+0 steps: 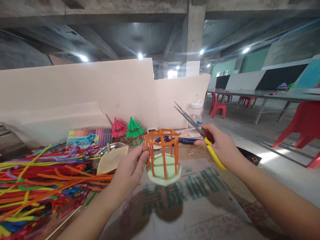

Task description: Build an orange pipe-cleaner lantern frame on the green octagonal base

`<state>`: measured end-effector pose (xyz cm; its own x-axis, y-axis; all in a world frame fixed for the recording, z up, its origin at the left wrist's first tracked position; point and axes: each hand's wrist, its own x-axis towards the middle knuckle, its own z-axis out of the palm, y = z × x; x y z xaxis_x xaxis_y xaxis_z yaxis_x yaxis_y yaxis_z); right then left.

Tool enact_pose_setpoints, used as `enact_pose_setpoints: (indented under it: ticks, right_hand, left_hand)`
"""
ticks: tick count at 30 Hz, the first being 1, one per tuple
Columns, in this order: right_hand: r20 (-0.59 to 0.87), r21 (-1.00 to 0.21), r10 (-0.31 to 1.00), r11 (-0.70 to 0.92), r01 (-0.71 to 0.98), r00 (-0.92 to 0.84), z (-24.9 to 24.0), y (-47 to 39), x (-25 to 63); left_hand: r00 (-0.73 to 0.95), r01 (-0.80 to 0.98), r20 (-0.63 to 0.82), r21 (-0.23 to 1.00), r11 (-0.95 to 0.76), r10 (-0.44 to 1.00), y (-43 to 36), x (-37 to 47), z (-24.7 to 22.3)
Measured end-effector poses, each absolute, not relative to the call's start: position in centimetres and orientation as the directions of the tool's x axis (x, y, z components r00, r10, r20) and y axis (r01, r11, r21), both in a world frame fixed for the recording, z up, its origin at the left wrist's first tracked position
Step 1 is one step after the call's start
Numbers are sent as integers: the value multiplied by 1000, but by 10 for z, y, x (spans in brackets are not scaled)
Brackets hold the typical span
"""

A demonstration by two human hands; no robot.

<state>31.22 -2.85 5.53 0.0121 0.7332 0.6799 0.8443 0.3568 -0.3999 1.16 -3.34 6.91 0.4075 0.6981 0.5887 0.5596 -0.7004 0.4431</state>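
My left hand (133, 163) pinches an orange pipe-cleaner frame (163, 150) at its left post, holding it above the table. Several upright posts join a many-sided ring at the top to a pale green base (163, 168). In my right hand (218, 141) is a pair of scissors (211, 151) with yellow handles. Their blades point up and to the left, slightly apart, away from the frame. Behind the frame stand two small models, one with a pink roof (118, 128) and one with a green roof (135, 130).
Loose colourful pipe cleaners (37, 186) heap at the left. Behind them are a marker set (86, 138) and a metal bowl (115, 146). A printed plastic sheet (195, 200) covers the table front. A clear jar (196, 113) stands by the pale board (125, 90); red chairs (217, 105) are beyond.
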Motion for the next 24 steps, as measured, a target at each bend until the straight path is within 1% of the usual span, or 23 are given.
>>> enact_pose_setpoints:
  ticks: [3, 6, 9, 11, 16, 21, 24]
  right_hand:
    - [590, -419, 807, 303, 856, 3, 37, -7, 315]
    - [428, -439, 902, 255, 862, -49, 6, 13, 314]
    - [337, -429, 937, 244, 870, -97, -24, 24, 312]
    - [298, -413, 945, 252, 875, -132, -39, 27, 312]
    - [234, -359, 953, 268, 894, -192, -54, 29, 315]
    - [228, -294, 937, 325, 899, -265, -57, 28, 317]
    - [230, -276, 929, 348, 896, -290, -58, 27, 317]
  left_hand:
    - [452, 548, 574, 425, -720, 683, -15, 8, 45]
    - [455, 572, 501, 469, -673, 736, 5, 8, 9]
    - [481, 575, 454, 482, -661, 750, 16, 10, -23]
    - [498, 579, 429, 482, -657, 754, 17, 12, -34]
    - [535, 585, 380, 477, -656, 754, 15, 13, -38]
    - [558, 597, 342, 467, -652, 756, 14, 14, -40]
    - [572, 599, 328, 458, -657, 751, 15, 14, -43]
